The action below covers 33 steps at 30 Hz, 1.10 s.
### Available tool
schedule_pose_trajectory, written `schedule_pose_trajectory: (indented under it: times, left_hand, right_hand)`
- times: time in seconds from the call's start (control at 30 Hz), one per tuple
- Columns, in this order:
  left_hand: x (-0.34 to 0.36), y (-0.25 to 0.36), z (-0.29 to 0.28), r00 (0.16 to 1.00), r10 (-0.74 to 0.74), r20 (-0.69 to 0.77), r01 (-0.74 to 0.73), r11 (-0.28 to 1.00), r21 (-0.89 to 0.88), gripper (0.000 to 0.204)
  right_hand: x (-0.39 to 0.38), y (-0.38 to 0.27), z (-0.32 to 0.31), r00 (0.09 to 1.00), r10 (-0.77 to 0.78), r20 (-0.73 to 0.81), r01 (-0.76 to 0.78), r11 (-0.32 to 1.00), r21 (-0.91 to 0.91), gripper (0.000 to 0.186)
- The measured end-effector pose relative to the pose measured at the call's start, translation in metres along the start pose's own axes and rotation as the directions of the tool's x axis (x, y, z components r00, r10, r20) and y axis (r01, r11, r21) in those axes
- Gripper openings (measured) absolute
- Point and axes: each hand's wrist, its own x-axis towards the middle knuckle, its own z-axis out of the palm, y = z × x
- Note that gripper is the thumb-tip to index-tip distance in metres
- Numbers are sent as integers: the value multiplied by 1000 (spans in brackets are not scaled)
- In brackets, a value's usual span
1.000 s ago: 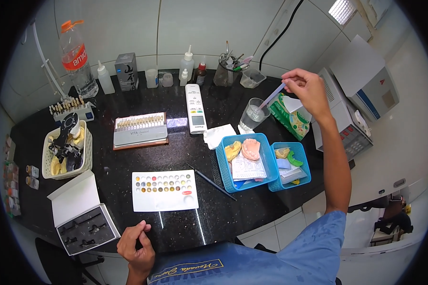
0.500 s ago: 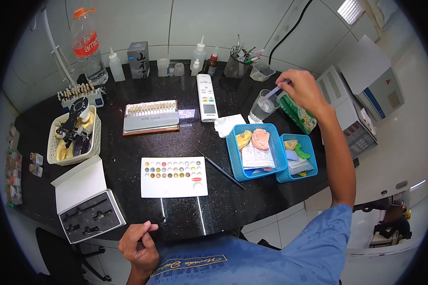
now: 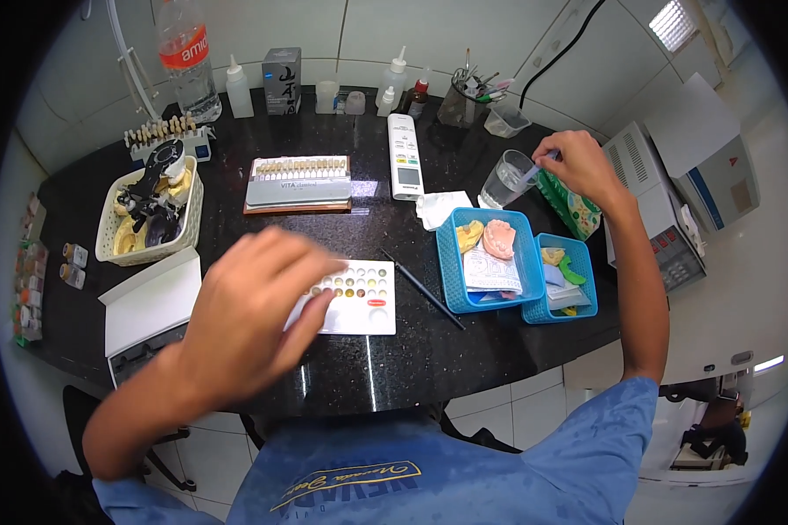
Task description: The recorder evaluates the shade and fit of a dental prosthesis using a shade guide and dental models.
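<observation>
My right hand (image 3: 578,166) is closed around a slim, pale bluish stick (image 3: 531,175) whose lower end is inside a clear glass (image 3: 505,181) of water. From this view I cannot make out what its tip is. My left hand (image 3: 258,306), blurred by motion, hovers over the left part of a white palette (image 3: 372,322) with rows of small coloured wells. Its thumb and fingers are apart, and nothing shows between them. To the right of the palette lies a thin dark pen-like tool (image 3: 425,290).
Blue baskets (image 3: 449,276) with dental casts stand right of the dark tool. A tooth shade guide (image 3: 298,191), a white remote control (image 3: 404,157) and a white tissue (image 3: 442,208) lie farther back. Left are a cream basket (image 3: 107,236) and an open box (image 3: 149,297). A green packet (image 3: 578,208) is beside the glass.
My left hand has risen from the table's front edge and moved over the palette. The right hand still holds the stick in the glass, now tilted differently. The whole view has shifted slightly.
</observation>
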Motion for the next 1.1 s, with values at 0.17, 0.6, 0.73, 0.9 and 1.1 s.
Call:
schedule_pose_trajectory:
  times: [0.17,0.6,0.73,0.9,1.1]
  left_hand:
    - [82,-58,72,1000,9,26,-13,990,139,16]
    - [147,-74,175,994,-17,104,-12,961,278,17]
    - [161,-68,159,995,-88,54,85,995,54,15]
    - [168,-71,142,964,-265,-23,232,877,-421,15]
    - [174,-65,125,953,-278,119,287,713,-639,13]
  right_hand:
    - [-5,-3,-4,1000,-6,-19,7,1000,12,14]
    - [-34,3,-20,998,-3,-65,4,1000,23,14]
    - [-49,3,-32,935,76,-348,-26,989,146,15]
    - [-53,6,-30,953,193,-233,-42,847,530,15]
    - [-33,-9,-17,984,135,-115,-21,734,679,18]
